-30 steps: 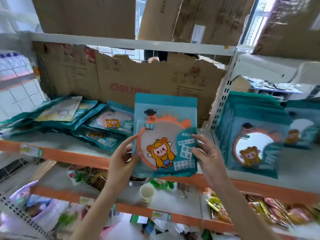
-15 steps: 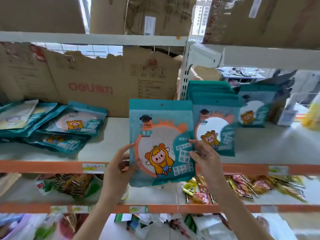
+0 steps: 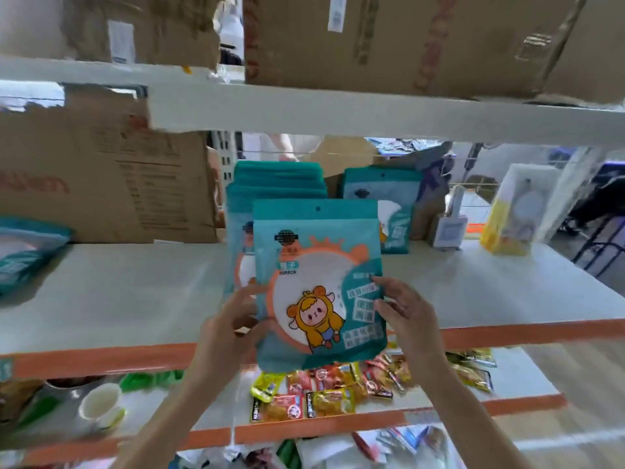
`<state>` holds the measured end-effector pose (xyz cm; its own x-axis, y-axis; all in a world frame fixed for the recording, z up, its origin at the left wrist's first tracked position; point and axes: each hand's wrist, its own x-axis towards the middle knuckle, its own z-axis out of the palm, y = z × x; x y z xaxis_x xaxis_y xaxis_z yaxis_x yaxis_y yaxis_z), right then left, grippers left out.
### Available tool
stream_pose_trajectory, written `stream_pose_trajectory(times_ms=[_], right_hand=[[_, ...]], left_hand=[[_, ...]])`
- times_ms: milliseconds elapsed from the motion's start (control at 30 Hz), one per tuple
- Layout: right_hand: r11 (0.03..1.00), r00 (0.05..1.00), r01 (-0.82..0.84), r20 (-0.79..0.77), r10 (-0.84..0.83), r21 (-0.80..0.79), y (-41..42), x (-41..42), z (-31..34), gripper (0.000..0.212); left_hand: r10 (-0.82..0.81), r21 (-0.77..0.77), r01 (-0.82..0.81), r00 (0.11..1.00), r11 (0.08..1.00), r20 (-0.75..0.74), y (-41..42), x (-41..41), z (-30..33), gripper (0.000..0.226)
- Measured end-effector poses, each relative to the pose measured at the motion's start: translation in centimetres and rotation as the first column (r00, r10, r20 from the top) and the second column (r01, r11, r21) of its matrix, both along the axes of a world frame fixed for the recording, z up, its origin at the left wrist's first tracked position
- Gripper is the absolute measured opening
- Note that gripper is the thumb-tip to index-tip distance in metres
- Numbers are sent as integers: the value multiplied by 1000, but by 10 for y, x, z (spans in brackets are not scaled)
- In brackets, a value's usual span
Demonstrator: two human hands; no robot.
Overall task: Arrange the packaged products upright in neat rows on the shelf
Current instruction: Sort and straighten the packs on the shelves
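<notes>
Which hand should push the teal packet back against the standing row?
Probably the right hand: it grips the mirror packet on its open side. The left hand sits between the packet and the upright row behind.

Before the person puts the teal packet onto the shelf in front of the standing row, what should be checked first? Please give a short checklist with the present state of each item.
1. Both hands hold the teal packet: ok. The left hand grips its left edge, the right hand its right edge.
2. Packet is upright, print facing out: ok.
3. Packet is lined up with the standing row behind it: ok, it is directly in front.
4. Bare shelf in front of the row: cannot tell, the packet hides that spot.
5. Row behind stands steady: cannot tell, mostly hidden.
6. Packet bottom is above the orange shelf edge: not ok, it hangs below the edge.
</notes>
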<state>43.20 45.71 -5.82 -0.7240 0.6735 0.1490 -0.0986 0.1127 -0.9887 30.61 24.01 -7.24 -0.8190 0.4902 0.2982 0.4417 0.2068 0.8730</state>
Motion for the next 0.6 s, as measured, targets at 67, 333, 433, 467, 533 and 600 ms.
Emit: stream_pose_trajectory(times_ms=[67, 333, 433, 467, 533, 600], right_hand=[[999, 1000, -12, 6, 12, 31, 27, 11, 1, 39], [989, 999, -18, 51, 11, 146, 97, 36, 0, 57], [989, 999, -9, 47, 2, 146, 111, 35, -4, 56], [988, 999, -7, 47, 0, 151, 114, 34, -5, 55], [987, 999, 2, 45, -9, 161, 122, 30, -8, 52], [986, 999, 12, 44, -20, 163, 129, 26, -10, 48]], left_hand=[[-4, -19, 3, 999, 1000, -36, 29, 14, 4, 57], [-1, -70, -12, 985, 997, -172, 99, 40, 11, 51], [-19, -102, 6, 991, 995, -130, 113, 38, 10, 57], [-21, -107, 9, 993, 994, -114, 117, 37, 9, 59], [-21, -117, 9, 994, 993, -108, 124, 34, 9, 63], [-29, -131, 12, 991, 991, -128, 132, 29, 7, 67]])
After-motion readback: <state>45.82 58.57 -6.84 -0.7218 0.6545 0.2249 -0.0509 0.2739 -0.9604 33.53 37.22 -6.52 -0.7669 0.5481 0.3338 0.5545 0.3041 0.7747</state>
